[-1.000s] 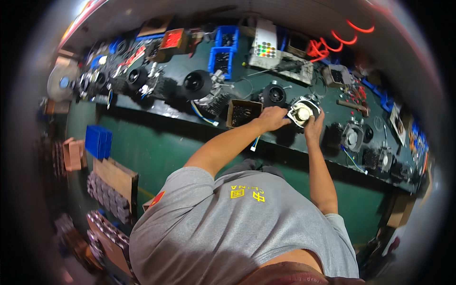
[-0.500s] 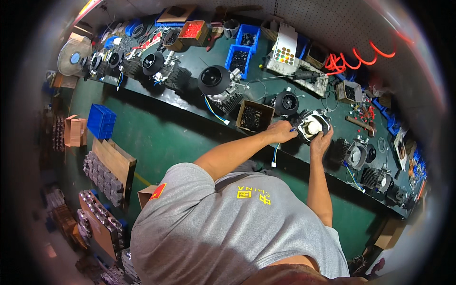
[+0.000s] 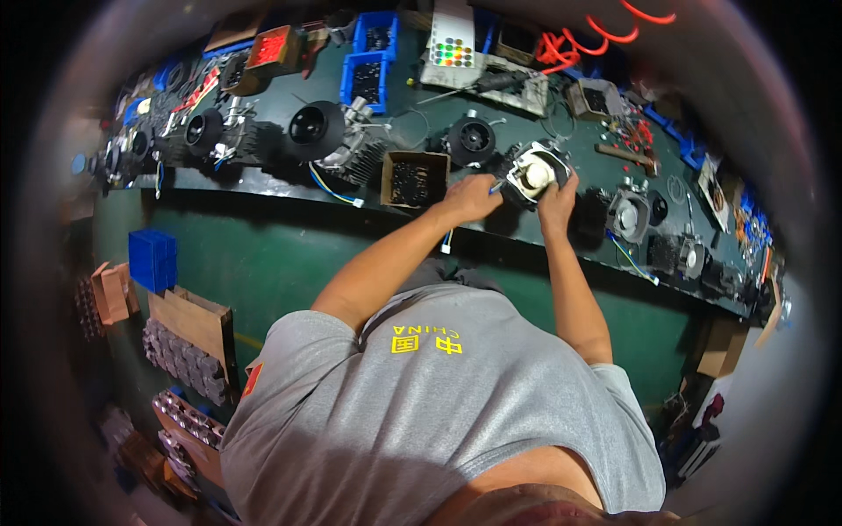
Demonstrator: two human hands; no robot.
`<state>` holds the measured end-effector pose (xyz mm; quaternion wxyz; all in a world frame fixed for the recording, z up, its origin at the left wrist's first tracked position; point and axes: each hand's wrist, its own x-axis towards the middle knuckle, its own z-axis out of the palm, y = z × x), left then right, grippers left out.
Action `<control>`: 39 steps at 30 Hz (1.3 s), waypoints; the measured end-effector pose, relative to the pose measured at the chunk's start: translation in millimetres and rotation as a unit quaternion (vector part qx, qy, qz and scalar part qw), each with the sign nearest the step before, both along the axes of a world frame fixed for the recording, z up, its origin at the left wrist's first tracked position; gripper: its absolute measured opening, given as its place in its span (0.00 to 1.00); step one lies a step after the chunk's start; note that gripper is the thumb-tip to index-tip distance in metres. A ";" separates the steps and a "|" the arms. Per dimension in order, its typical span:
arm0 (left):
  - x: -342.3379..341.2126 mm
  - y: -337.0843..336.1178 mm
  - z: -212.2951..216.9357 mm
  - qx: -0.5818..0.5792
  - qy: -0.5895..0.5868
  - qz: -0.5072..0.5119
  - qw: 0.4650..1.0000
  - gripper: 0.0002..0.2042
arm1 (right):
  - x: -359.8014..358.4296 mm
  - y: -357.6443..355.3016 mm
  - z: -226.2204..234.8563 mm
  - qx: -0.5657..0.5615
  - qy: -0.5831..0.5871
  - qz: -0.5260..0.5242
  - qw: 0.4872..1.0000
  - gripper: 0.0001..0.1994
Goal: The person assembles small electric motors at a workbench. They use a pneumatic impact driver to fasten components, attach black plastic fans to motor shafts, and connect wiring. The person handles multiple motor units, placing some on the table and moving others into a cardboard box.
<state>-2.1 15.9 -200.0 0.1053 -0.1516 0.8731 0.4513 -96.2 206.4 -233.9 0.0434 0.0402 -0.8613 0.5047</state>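
Note:
In front of me at the bench edge is a metal fan housing point(image 3: 517, 180) with a pale round part point(image 3: 536, 174) inside its open frame. My right hand point(image 3: 559, 203) is closed around the near right side of this housing, thumb and fingers at its rim. My left hand point(image 3: 474, 198) is closed at the housing's left side. A bit of blue shows at its fingertips, and a wire lead with a white plug point(image 3: 446, 247) hangs below the hand. The fingers hide most of the lead. Just behind stands a black fan wheel unit point(image 3: 471, 140).
An open carton of small black parts point(image 3: 416, 181) stands left of my left hand. More blower units point(image 3: 338, 140) line the bench to the left, others point(image 3: 628, 215) to the right. Behind lie a power screwdriver point(image 3: 500, 81), a hammer point(image 3: 627, 154), blue bins point(image 3: 364, 81) and a coiled red hose point(image 3: 561, 51).
The view has swung, so the bench sits further left and higher in the picture. Both hands stay on the same housing, with little change in their grip.

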 end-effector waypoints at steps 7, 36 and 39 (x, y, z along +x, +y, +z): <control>-49.5 -19.4 -10.5 0.029 0.098 -0.081 0.991 0.16 | -41.1 9.7 17.7 -0.020 -0.012 0.018 1.000 0.24; -14.0 -8.5 35.3 -0.029 0.312 -0.024 0.949 0.13 | -3.5 44.0 -2.5 -0.123 -0.098 -0.073 0.985 0.24; 26.9 -17.1 51.3 0.060 0.299 -0.013 0.952 0.10 | 4.1 42.5 12.9 -0.153 -0.157 -0.090 0.971 0.28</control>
